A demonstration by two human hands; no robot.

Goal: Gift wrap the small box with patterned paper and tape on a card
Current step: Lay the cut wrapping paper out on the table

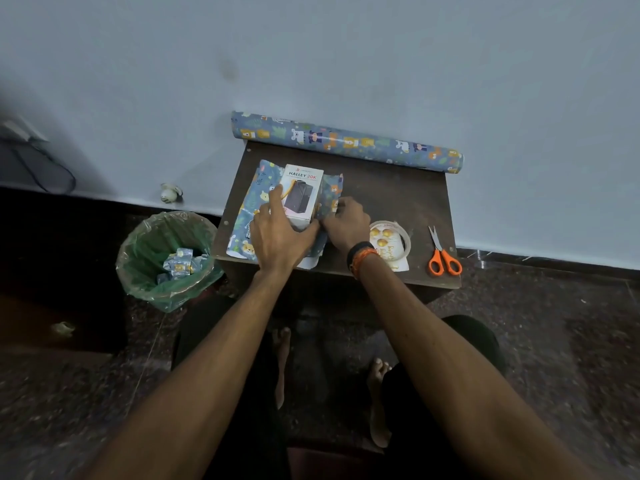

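Note:
A small white box [302, 192] printed "HALLEY 20K" lies on a cut sheet of blue animal-patterned paper [252, 202] on the small dark table [391, 199]. My left hand [278, 233] rests on the box's near left part, fingers spread over its top and thumb at the near corner. My right hand [346, 221] pinches the paper's right edge and lifts it against the box's right side. A tape roll [406, 237] lies on a card [388, 247] with gold balloons, just right of my right wrist.
The wrapping paper roll [346, 142] lies along the table's back edge against the wall. Orange-handled scissors [441, 252] sit at the table's near right corner. A bin [166, 258] with a green liner and paper scraps stands on the floor to the left.

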